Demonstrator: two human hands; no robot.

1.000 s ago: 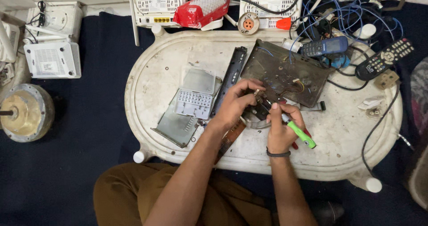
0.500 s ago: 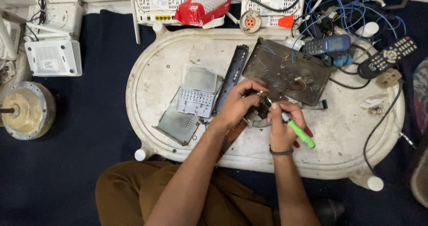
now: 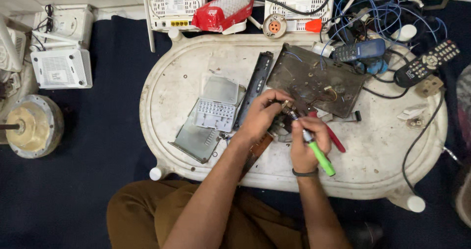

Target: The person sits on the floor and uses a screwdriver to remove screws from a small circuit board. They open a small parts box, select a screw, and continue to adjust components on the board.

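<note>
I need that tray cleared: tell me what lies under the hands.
Under the left hand and right hand: a small dark part, mostly covered; beside it a red-handled tool.

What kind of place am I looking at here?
Probably an informal electronics repair spot: a bare circuit board on a low white table, routers alongside, and the right hand working a green-handled screwdriver.
</note>
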